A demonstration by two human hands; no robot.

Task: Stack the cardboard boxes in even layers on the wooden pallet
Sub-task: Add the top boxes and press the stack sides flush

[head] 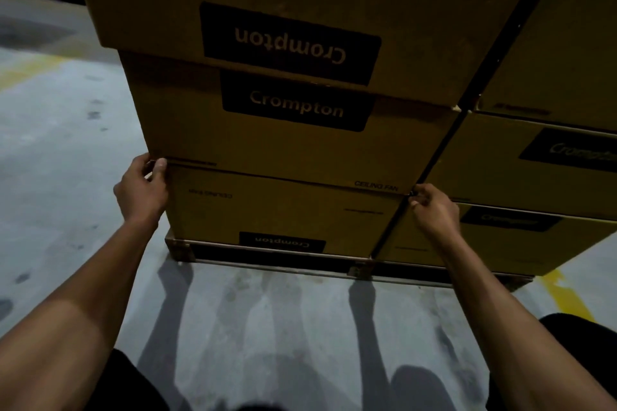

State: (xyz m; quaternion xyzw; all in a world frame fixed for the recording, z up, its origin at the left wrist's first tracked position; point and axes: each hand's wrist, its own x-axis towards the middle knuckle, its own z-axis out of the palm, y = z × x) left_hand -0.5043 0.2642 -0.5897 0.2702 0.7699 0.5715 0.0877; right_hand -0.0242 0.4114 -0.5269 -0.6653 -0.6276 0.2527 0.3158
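Both hands pinch the second box (293, 143) at its bottom corners: left hand (142, 188) on the outer corner, right hand (432, 210) beside the neighbouring stack (534, 177). Best nudge it squarely over the bottom box (277, 210), flush above the pallet (182, 248).

Both hands — left hand (143, 185), right hand (430, 207) — grip corners of middle box (283, 143) above wooden pallet (182, 248).

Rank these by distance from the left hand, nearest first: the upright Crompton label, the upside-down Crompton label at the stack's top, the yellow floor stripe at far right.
1. Upright Crompton label, up and right of the left hand.
2. Upside-down Crompton label, higher.
3. Yellow floor stripe, far right.
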